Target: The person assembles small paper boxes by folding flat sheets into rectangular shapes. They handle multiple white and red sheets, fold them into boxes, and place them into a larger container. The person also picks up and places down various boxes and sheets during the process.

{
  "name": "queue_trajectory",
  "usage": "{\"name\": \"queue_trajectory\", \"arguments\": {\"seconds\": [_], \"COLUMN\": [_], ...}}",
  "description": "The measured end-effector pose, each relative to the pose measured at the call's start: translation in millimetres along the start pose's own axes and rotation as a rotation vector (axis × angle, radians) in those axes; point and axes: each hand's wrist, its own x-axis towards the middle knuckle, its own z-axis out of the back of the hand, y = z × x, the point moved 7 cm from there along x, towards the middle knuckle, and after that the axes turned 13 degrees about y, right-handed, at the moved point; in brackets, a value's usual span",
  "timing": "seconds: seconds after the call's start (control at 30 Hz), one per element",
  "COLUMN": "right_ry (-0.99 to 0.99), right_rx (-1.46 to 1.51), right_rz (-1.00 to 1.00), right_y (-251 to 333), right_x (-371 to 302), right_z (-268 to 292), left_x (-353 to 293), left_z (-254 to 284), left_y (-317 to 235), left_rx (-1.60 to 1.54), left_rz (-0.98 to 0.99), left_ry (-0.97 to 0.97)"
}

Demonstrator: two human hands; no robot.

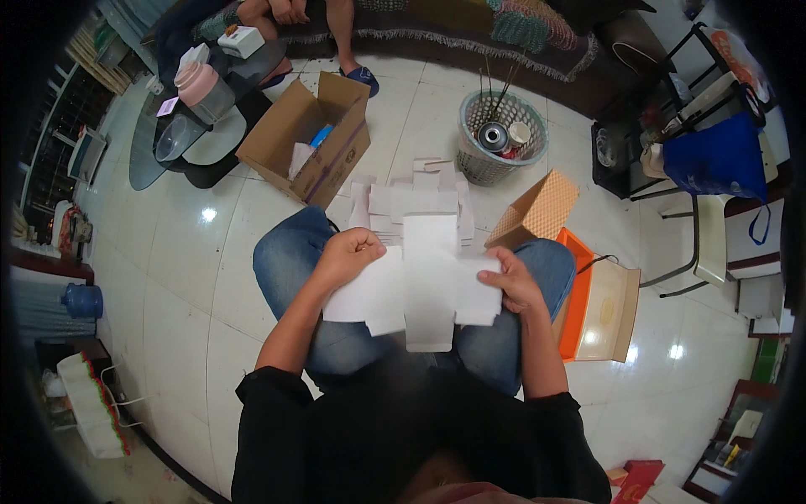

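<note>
Over my lap I hold an unfolded white cardboard box blank (430,281), cut in a cross shape with flaps. At its left panel my left hand (348,256) is closed, thumb on the upper edge and fingers curled. My right hand (514,281) pinches the right panel, its thumb on top and its other fingers partly hidden behind the card. Just beyond my knees, more flat white box blanks (411,199) lie in a loose stack on the floor.
An open brown carton (346,151) stands ahead left, with a blue item inside. A grey-green plastic basket (481,166) is ahead right. By my right knee are a patterned box (537,210) and an orange-edged box (571,290). A person's legs (340,38) show near the sofa.
</note>
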Motion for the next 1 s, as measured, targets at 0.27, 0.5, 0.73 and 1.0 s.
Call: {"name": "queue_trajectory", "arguments": {"seconds": [0.27, 0.5, 0.73, 1.0], "right_ry": [0.086, 0.435, 0.278, -0.862], "right_rx": [-0.895, -0.832, 0.028, -1.787], "right_rz": [-0.043, -0.013, -0.15, 0.089], "right_y": [25.1, 46.1, 4.5, 143.9], "right_x": [10.5, 28.7, 33.4, -32.7], "right_z": [-24.6, -81.8, -73.2, -0.9], "left_x": [16.4, 26.1, 25.5, 26.8], "left_z": [-18.7, -34.0, -18.4, 73.3], "left_y": [-18.4, -43.2, -36.0, 92.1], "left_rx": [-0.481, -0.367, -0.281, -0.349], "left_rz": [-0.044, -0.156, -0.239, 0.028], "left_ry": [0.187, 0.231, 0.117, -0.448]}}
